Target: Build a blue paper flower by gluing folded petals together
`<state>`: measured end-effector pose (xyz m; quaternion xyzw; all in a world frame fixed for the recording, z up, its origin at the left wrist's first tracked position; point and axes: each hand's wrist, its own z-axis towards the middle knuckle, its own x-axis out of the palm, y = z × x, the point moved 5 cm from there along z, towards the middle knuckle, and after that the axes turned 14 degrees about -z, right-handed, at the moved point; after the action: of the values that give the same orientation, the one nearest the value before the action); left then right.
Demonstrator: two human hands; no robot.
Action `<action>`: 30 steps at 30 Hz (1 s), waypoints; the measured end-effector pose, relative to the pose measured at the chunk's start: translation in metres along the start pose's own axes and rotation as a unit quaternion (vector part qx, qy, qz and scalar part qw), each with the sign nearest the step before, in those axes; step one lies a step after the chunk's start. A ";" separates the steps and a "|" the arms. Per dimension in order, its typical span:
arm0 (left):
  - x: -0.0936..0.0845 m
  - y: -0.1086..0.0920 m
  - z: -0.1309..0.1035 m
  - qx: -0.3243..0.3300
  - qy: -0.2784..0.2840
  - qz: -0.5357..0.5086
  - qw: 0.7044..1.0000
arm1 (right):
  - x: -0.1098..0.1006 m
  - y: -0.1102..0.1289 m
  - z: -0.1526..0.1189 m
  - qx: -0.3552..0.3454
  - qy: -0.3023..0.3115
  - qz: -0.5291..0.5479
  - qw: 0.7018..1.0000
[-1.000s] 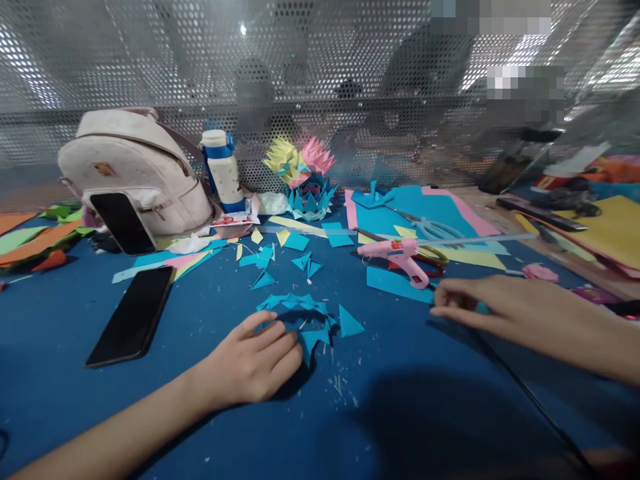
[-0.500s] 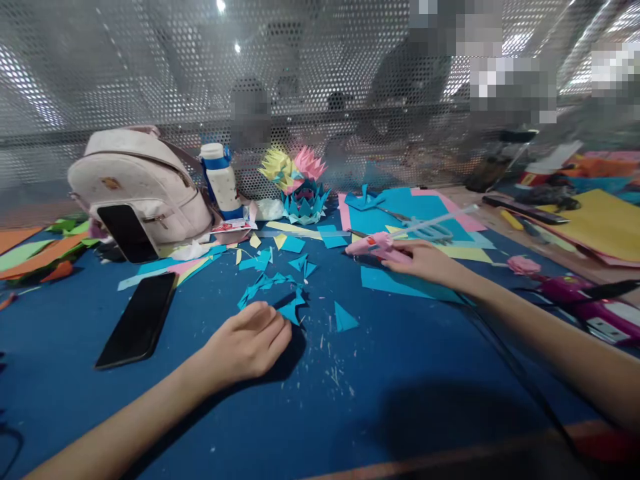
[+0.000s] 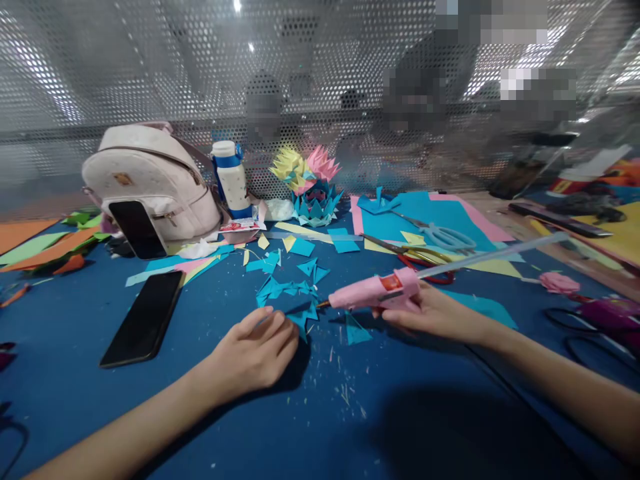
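Note:
My right hand [image 3: 430, 312] is wrapped round the handle of a pink glue gun [image 3: 373, 291] with a long clear glue stick at its back. The gun's tip points left, close to a ring of folded blue paper pieces [image 3: 280, 288]. At the near edge of that ring rests my left hand [image 3: 263, 350], its fingers curled against the blue paper; the fingertips are partly hidden. A loose blue triangle [image 3: 357, 329] lies below the gun.
A black phone [image 3: 145, 320] lies at left, before a backpack [image 3: 150, 177] and a bottle [image 3: 233, 180]. Paper flowers [image 3: 315, 187] stand at the back. Scissors [image 3: 445, 237] and blue sheets lie at right; a cable runs under my right forearm.
My right hand has brought the glue gun towards me, beside the blue ring, uncovering scissors behind it. My left hand stays by the ring. The view has shifted slightly.

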<state>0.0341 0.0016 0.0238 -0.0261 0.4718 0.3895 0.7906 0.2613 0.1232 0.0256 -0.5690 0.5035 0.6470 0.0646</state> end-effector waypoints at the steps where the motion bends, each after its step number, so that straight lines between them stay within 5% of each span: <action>1: 0.000 0.000 0.001 -0.002 -0.001 -0.001 1.000 | 0.003 0.000 -0.001 0.002 -0.001 -0.021 1.000; 7: 0.000 -0.008 0.007 0.004 -0.010 -0.026 1.000 | 0.016 0.008 -0.005 -0.013 -0.012 -0.145 0.989; 30: -0.010 -0.016 0.013 0.057 -0.018 -0.058 0.997 | 0.023 0.017 -0.012 -0.028 0.008 -0.256 0.966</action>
<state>0.0517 -0.0102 0.0336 -0.0009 0.4766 0.3160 0.8203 0.2505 0.0948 0.0183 -0.6857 0.3235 0.6180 0.2078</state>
